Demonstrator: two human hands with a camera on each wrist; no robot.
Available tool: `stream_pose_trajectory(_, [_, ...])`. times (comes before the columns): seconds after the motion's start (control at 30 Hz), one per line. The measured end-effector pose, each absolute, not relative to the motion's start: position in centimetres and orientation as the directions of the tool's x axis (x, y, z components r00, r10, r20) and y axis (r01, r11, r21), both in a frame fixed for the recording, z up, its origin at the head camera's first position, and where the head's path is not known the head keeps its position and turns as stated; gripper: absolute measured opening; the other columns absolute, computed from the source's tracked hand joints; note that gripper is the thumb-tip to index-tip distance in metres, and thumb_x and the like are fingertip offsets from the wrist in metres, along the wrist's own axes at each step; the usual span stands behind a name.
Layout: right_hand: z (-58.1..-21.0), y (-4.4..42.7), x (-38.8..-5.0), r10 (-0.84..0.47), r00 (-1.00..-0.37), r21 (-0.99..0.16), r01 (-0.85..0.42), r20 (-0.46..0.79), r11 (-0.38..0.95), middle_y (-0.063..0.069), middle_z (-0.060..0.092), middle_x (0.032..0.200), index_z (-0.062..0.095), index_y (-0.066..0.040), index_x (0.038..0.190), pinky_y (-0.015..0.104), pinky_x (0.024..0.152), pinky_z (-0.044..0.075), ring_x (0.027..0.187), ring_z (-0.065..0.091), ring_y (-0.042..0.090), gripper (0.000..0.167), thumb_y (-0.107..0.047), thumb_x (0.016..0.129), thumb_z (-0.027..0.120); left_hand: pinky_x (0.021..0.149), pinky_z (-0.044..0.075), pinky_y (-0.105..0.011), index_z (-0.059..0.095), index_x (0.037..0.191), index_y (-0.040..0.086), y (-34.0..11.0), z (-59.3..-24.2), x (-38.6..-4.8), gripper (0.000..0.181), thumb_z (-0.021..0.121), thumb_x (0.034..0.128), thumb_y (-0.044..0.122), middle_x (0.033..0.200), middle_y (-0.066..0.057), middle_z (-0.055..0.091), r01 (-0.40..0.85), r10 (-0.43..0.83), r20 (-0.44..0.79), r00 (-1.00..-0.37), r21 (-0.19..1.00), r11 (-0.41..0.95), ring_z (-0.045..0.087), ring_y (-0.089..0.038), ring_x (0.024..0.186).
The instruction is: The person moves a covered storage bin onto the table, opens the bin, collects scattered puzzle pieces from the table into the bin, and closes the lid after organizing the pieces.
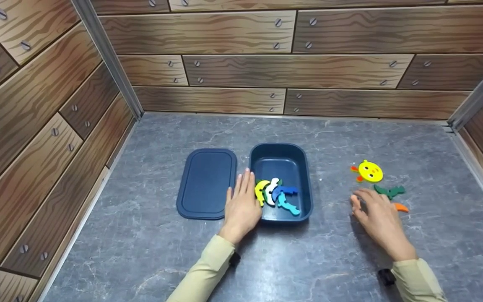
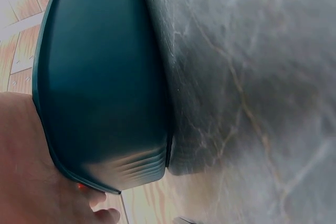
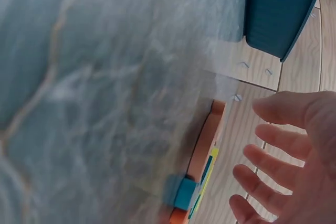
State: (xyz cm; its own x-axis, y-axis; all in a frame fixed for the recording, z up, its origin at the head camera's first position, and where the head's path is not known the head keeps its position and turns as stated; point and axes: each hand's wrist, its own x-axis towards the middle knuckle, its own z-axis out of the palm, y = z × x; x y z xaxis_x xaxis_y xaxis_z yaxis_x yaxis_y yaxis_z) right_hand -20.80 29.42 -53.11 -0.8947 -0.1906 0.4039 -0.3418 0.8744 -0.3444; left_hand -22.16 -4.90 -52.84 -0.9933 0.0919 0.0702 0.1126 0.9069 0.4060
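My left hand (image 1: pixel 243 207) rests with straight fingers along the left rim of a dark blue box (image 1: pixel 308 180). Inside the box lie a yellow piece (image 1: pixel 260 191), a white piece (image 1: pixel 271 189), a blue piece (image 1: pixel 289 191) and a light-blue piece (image 1: pixel 288 205). My right hand (image 1: pixel 377 222) hovers over the tabletop, fingers loosely bent and holding nothing. Partly hidden under it is an orange piece (image 1: pixel 401 207). Just beyond lie a green piece (image 1: pixel 392 192) and a yellow round-faced piece (image 1: pixel 370 172) with red feet. In the right wrist view the fingers (image 3: pixel 273 163) are spread apart, beside the orange piece (image 3: pixel 206 140).
A dark blue lid (image 1: pixel 208 184) lies flat to the left of the box. The grey marbled tabletop (image 1: pixel 141 251) is bounded by wood-patterned walls (image 1: pixel 241 69) at the back and both sides.
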Motion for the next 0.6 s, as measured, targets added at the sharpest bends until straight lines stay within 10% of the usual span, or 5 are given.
stream_pose_trajectory(0.6, [-53.5, 30.6, -20.4, -0.227, -0.953, -0.345, -0.285, 0.199, 0.894, 0.027, 0.061, 0.114, 0.063, 0.006, 0.122, 0.062, 0.082, 0.043, 0.101, 0.057, 0.048, 0.042, -0.001, 0.082, 0.075, 0.118, 0.013, -0.052, 0.018, 0.158, 0.013, -4.9, -52.8, -22.1, 0.065, 0.044, 0.0987, 0.019, 0.165, 0.002, 0.007, 0.115, 0.095, 0.071, -0.993, 0.400, 0.909, 0.009, -0.023, 0.150])
